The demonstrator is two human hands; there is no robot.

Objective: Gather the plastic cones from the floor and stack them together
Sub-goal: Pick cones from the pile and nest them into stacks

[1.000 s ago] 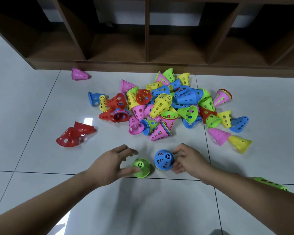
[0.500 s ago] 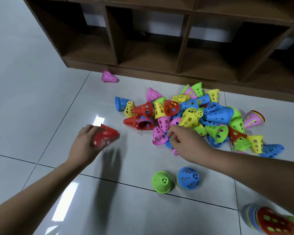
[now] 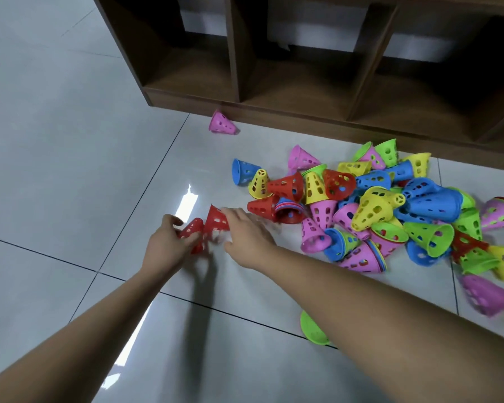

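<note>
Head view: half a second ago the right hand (image 3: 246, 237) was at the pile of cones (image 3: 376, 205); now it has crossed to the left and its fingertips touch a second red cone (image 3: 216, 219). The left hand (image 3: 166, 248) still curls its fingers round a red cone (image 3: 191, 229), lifted just beside that second one. The camera has swung left, so the finished stack seen at the lower right edge earlier is out of view.

Motion blur smears the right hand, and I cannot tell whether it grips or merely touches. The right forearm covers most of a green cone (image 3: 312, 330) standing on the floor, and the pile is cut off at the right edge.

The tiled floor (image 3: 70, 170) is glossy pale grey with dark grout lines and a bright streak of reflected light. A brown wooden shelf unit (image 3: 236, 53) runs along the back, with a lone pink cone (image 3: 222, 124) lying on its side just in front of its base.
</note>
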